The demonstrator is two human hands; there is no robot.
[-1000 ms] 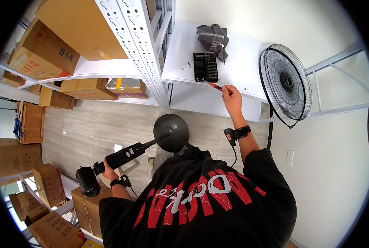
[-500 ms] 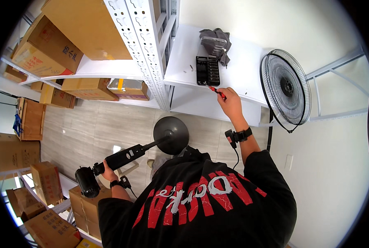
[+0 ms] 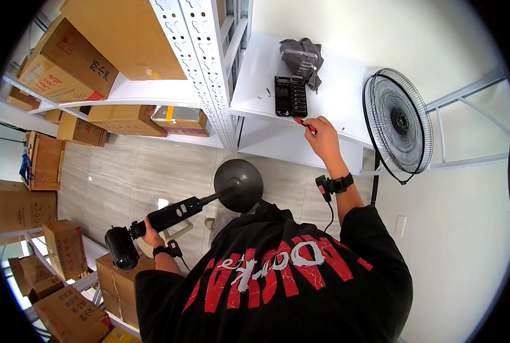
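Note:
My right hand [image 3: 322,136] grips a red and black screwdriver [image 3: 302,123], its end near the front edge of the white shelf. Just beyond it lies an open black bit case [image 3: 291,101] with a clear lid, a grey cloth [image 3: 310,51] behind it and small pieces beside it. My left hand [image 3: 152,236] holds a black fan stand [image 3: 172,216] with a rounded motor housing [image 3: 123,248] at its near end; the pole runs to a round dark base [image 3: 238,197] low on the floor.
A wire fan guard [image 3: 404,94] leans at the shelf's right. White metal racks [image 3: 186,43] hold several cardboard boxes [image 3: 127,124] at the left and lower left, near a wooden crate [image 3: 43,163]. A pale wall [image 3: 438,240] borders the right side.
My right hand has shifted slightly right with the screwdriver, after rotating its grip. The shelf scene sits a little differently in view. My left hand still holds the stand.

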